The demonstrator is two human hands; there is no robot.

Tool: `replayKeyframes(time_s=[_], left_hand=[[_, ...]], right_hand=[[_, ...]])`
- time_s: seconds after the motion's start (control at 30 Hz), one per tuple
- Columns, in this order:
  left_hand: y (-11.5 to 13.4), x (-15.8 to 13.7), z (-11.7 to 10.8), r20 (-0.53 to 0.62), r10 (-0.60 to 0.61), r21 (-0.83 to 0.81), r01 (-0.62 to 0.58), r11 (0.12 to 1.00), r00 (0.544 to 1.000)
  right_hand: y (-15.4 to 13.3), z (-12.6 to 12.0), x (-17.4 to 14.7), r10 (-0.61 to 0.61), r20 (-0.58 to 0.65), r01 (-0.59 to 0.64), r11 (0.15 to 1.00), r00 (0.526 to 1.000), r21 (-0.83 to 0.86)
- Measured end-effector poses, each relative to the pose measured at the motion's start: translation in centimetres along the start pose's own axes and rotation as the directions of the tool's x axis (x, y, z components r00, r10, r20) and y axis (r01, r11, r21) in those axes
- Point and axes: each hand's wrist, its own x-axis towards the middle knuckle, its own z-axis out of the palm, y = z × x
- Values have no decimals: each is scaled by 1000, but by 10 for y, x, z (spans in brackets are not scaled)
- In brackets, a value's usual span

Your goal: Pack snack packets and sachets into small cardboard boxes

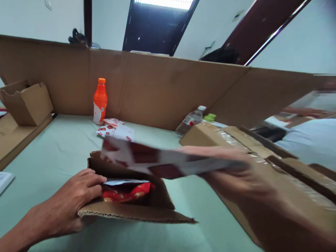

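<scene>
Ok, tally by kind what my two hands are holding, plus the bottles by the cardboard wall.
Open cardboard box, held by your left hand: 1
Red-and-white patterned piece, blurred, in your right hand: 1
Bottles, the orange bottle and the clear bottle: 2
Total: 4, leaving out the green top, whose body is hidden

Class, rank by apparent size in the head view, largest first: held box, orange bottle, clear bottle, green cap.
1. Held box
2. Orange bottle and clear bottle: too alike to rank
3. Green cap

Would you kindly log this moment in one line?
Left hand: gripping open carton | Right hand: holding patterned packet, blurred | Inside carton: red packet
</scene>
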Motion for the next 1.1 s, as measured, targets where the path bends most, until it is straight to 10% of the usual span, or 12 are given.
replayKeyframes(time_s=[0.2, 0.53, 0.7, 0.93, 1.1], left_hand=[[4, 3, -1, -6, 21, 13, -21, 1000, 1000], [2, 3, 1, -29, 36, 31, -35, 999, 999], [0, 4, 0, -6, 47, 23, -47, 999, 999], [-2, 4, 2, -8, 52, 13, -52, 999, 999], [-2, 3, 1, -79, 52, 17, -51, 999, 995]], right_hand=[[3, 43, 20, 106, 418, 12, 963, 902, -271], [-27, 60, 25, 61, 389, 159, 846, 919, -510], [-7, 98, 40, 247, 565, 321, 618, 787, -718], [-5, 95, 43, 289, 617, 409, 537, 732, -737], [-13, 83, 46, 249, 655, 368, 662, 714, -653]])
